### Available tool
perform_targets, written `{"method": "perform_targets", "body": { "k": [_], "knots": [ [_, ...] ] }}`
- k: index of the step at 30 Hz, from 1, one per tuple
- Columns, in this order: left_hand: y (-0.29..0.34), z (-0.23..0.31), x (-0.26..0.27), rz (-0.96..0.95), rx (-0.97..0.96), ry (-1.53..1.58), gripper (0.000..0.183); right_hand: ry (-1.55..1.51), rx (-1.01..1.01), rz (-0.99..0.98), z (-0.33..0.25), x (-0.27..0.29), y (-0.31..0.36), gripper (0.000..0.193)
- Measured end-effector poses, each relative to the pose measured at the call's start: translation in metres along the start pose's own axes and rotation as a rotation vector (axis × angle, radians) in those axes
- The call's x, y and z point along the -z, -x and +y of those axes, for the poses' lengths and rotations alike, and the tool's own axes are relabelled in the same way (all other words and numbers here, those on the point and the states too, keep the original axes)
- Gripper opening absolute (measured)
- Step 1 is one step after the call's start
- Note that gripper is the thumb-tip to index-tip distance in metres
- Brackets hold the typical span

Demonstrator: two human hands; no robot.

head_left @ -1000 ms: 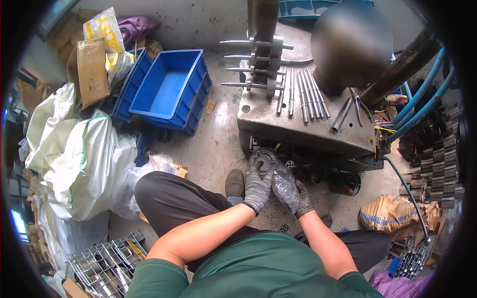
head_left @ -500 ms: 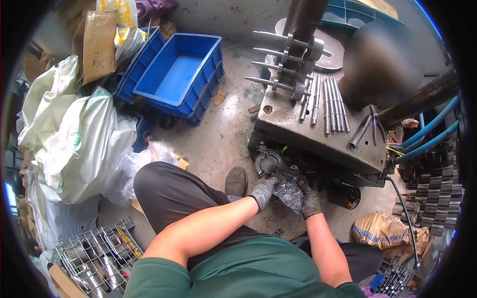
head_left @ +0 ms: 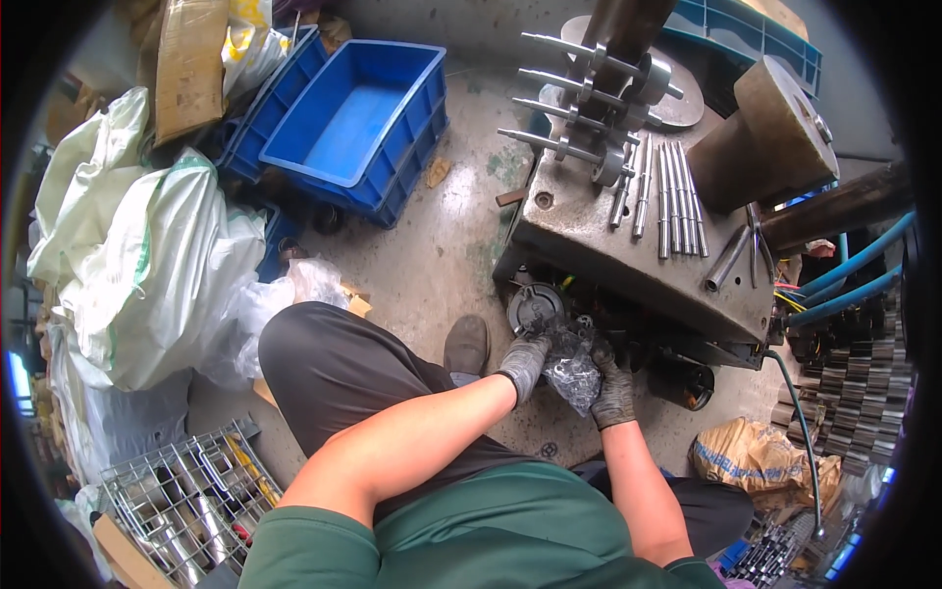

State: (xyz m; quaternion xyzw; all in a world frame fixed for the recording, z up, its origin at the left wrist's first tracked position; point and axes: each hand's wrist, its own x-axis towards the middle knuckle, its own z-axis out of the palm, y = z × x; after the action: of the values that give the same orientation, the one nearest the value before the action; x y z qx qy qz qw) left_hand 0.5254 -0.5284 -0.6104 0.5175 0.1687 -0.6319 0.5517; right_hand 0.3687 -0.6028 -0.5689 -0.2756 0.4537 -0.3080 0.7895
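Both my hands wear dirty grey work gloves and are held low, by the front edge of a heavy metal machine bed (head_left: pixel 628 250). Between them hangs a clear plastic bag (head_left: pixel 572 381) with small dark parts that I cannot make out. My left hand (head_left: pixel 526 365) is closed on the bag's left side, and my right hand (head_left: pixel 614 385) grips its right side. Just beyond my left hand sits a round grey metal cover (head_left: pixel 537 307) under the bed. The fingertips are partly hidden by the bag.
Several steel rods (head_left: pixel 681 201) lie on the bed beside a fixture (head_left: pixel 599 108) holding shafts. Stacked blue crates (head_left: pixel 358 123) and white sacks (head_left: pixel 137 265) stand left. A wire basket (head_left: pixel 191 506) of metal parts is at lower left, a brown paper sack (head_left: pixel 751 456) at right.
The view has shifted a little, so the bed and rods appear further right and a large metal cylinder shows more clearly. My hands stay on the plastic bag.
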Motion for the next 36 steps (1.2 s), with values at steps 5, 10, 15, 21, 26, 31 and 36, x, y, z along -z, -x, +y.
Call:
{"method": "perform_targets", "body": {
  "k": [5, 10, 15, 21, 26, 31, 36],
  "knots": [
    [0.01, 0.001, -0.002, 0.07, 0.053, -0.101, 0.046, -0.125, -0.112, -0.02, 0.003, 0.006, -0.001, 0.058],
    [0.056, 0.029, -0.02, 0.034, -0.103, -0.379, 0.049, -0.103, -0.15, 0.038, 0.003, 0.003, -0.003, 0.055],
    [-0.006, -0.017, 0.012, 0.0, -0.301, -0.189, 0.051, -0.068, -0.174, 0.029, 0.007, 0.008, -0.009, 0.05],
    [0.019, -0.002, 0.001, 0.053, -0.263, -0.277, 0.041, -0.337, -0.413, 0.077, 0.006, 0.031, -0.022, 0.042],
    [0.056, 0.017, -0.011, 0.107, -0.117, -0.087, 0.037, -0.159, -0.444, -0.134, 0.006, 0.05, -0.032, 0.045],
    [0.059, 0.023, -0.006, 0.102, -0.13, -0.154, 0.04, -0.15, -0.506, -0.174, -0.002, 0.028, -0.029, 0.043],
    [0.043, 0.006, 0.003, 0.144, -0.175, -0.116, 0.041, -0.028, -0.423, -0.193, 0.002, 0.009, -0.02, 0.054]
  ]
}}
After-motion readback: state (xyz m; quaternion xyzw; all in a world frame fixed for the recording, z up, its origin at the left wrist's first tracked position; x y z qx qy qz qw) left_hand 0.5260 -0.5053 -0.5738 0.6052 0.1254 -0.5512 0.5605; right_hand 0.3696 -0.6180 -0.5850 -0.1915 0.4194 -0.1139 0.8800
